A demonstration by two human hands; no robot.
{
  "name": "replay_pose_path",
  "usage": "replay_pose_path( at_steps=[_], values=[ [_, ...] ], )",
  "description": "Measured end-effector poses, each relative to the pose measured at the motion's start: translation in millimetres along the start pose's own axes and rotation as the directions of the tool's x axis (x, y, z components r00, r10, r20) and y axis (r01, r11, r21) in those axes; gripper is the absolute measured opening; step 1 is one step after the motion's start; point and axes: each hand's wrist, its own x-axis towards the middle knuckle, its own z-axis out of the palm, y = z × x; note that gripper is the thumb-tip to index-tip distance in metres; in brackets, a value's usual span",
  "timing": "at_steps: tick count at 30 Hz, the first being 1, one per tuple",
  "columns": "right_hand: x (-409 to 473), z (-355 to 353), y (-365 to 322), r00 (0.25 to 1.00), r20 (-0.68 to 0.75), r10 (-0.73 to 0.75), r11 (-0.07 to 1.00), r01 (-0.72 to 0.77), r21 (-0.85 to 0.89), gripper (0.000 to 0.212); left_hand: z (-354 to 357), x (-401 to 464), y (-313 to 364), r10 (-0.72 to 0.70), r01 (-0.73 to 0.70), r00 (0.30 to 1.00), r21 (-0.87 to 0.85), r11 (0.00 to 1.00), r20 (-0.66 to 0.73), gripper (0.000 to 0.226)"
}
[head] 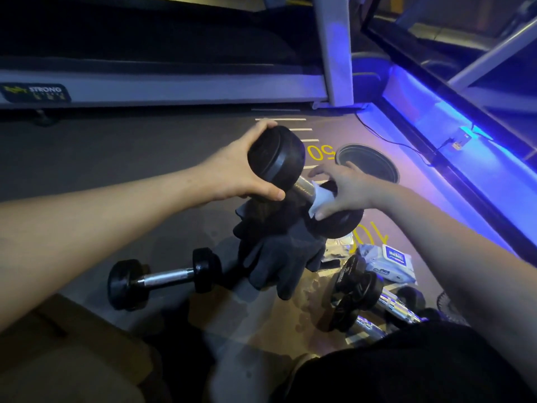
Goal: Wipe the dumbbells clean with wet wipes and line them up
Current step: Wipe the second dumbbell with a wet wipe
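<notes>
A pair of dark gloves (279,254) lies on the gym floor (116,158) near a treadmill base (162,88); yellow numerals (318,152) and a round dark plate (370,161) sit under blue light.

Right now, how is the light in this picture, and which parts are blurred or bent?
Head view: the room is dim, and a blue-violet strip light on the right tints the floor; the steel handle of the held dumbbell catches a small glare beside the white wipe; the near foreground is smeared and soft; the wide lens bends the treadmill frame and stretches both forearms.
</notes>
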Motion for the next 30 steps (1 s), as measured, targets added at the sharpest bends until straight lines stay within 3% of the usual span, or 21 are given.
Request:
replay_pose_path(
  at_steps=[3,5,11,15,19,21,25,28,30],
  values=[
    [-5,-15,-2,0.998,-0.032,-0.049,0.969,0.055,0.242,0.080,-1,1,0,-0.012,0.012,1.000,-0.015,1.000,0.000,0.102],
    [-3,-15,-3,0.996,-0.060,-0.058,0.950,0.074,0.302,0.057,-1,0,1,-0.017,0.017,1.000,-0.017,1.000,-0.003,0.100],
    [-1,-4,-8,1.000,-0.010,-0.021,0.978,0.023,0.209,0.024,0,-3,5,-0.013,0.013,1.000,-0.005,1.000,0.009,0.098],
    [-1,1,-3,0.999,-0.031,-0.020,0.999,0.022,0.049,0.022,1,-5,7,-0.026,0.026,1.000,-0.045,0.999,0.001,0.093],
    [-10,21,-9,0.963,-0.261,0.068,0.997,-0.074,-0.012,0.038,2,-7,9,-0.033,0.032,0.999,-0.078,0.996,-0.014,0.089],
    [-11,38,-20,0.907,-0.413,0.080,0.982,-0.143,-0.126,0.039,2,-8,9,-0.036,0.035,0.999,-0.085,0.996,-0.014,0.089],
    [-9,63,-32,0.766,-0.639,0.072,0.914,-0.306,-0.265,0.021,3,-10,11,-0.020,0.019,1.000,-0.032,0.999,-0.018,0.095],
    [-9,62,-36,0.755,-0.654,0.052,0.897,-0.323,-0.302,0.018,5,-10,11,-0.017,0.017,1.000,0.003,1.000,-0.021,0.100],
    [-7,51,-34,0.822,-0.566,0.054,0.942,-0.230,-0.243,0.018,6,-10,11,-0.020,0.020,0.999,-0.007,1.000,-0.028,0.099]
  ],
)
